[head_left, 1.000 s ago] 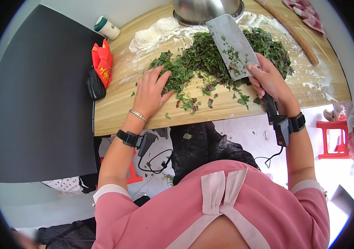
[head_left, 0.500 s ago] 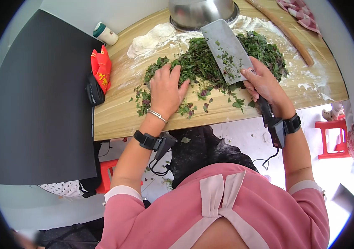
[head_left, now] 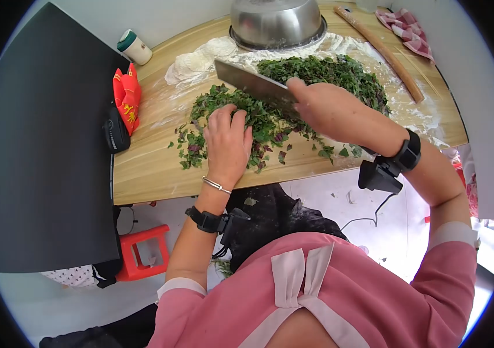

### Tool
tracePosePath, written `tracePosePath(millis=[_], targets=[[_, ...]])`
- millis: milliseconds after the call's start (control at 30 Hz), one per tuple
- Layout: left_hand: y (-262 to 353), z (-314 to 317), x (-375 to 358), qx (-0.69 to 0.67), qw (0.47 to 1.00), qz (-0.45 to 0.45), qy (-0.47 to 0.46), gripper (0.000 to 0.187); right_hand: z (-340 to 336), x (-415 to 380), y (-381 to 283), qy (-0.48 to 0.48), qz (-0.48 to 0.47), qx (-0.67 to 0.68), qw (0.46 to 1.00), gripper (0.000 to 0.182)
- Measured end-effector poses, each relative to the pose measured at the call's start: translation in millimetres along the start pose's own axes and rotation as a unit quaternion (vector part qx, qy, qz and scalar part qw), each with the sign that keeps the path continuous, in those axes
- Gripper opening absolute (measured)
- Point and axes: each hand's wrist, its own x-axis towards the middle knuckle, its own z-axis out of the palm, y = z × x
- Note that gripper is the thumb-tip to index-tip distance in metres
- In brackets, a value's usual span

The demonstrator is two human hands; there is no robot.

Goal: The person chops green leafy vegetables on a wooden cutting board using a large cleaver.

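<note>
Chopped green and purple leaves (head_left: 339,72) lie in a broad heap across the wooden table (head_left: 154,171). My left hand (head_left: 227,145) rests on the near left part of them, its bent fingers pressed over some leaves. The fingertips are partly hidden among the greens. In my right hand (head_left: 331,110) is a wide-bladed cleaver (head_left: 250,81), gripped by its handle, which the hand covers. Its blade is tilted over the middle of the heap and points to the far left, a short way beyond my left fingers. The blade's lower edge is hard to see against the leaves.
Behind the leaves, floury dough rounds (head_left: 200,61) lie beside a steel bowl (head_left: 276,26). A rolling pin (head_left: 383,55) and checked cloth (head_left: 408,35) are at the right. On the left stand a green-lidded jar (head_left: 135,46), a red package (head_left: 126,95) and a black case (head_left: 116,129).
My right hand has turned the cleaver from a flat, raised pose to one with its blade edge down, and swung it left toward my left hand. My left thumb has drawn closer to its fingers.
</note>
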Motion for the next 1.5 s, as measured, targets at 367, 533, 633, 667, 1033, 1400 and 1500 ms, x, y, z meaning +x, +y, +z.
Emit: tracePosePath(millis=[367, 533, 633, 667, 1033, 1400, 1500], targets=[[-2, 0, -2, -0.063, 0.998, -0.012, 0.011, 0.029, -16, 17, -28, -0.207, -0.013, -0.076, 0.975, 0.018], [-5, -1, 0, -0.093, 0.995, -0.027, -0.012, 0.027, -9, 30, -32, -0.23, 0.009, -0.081, 0.97, 0.018], [-4, -4, 2, -0.103, 0.994, -0.035, -0.02, 0.027, 3, 32, -38, -0.218, 0.011, -0.085, 0.972, 0.018], [-3, -3, 1, -0.106, 0.994, -0.034, -0.023, 0.027, 9, 29, -34, -0.22, 0.015, -0.083, 0.972, 0.018], [-9, -9, -12, -0.125, 0.992, 0.0, 0.021, 0.025, 14, 8, -16, -0.059, -0.001, -0.037, 0.998, 0.016], [-13, -2, -6, -0.123, 0.992, -0.006, -0.002, 0.027, -12, 40, -29, -0.251, -0.013, -0.056, 0.966, 0.02], [-13, -2, -5, -0.132, 0.991, -0.013, -0.009, 0.026, 4, 46, -28, -0.246, -0.029, -0.051, 0.967, 0.021]])
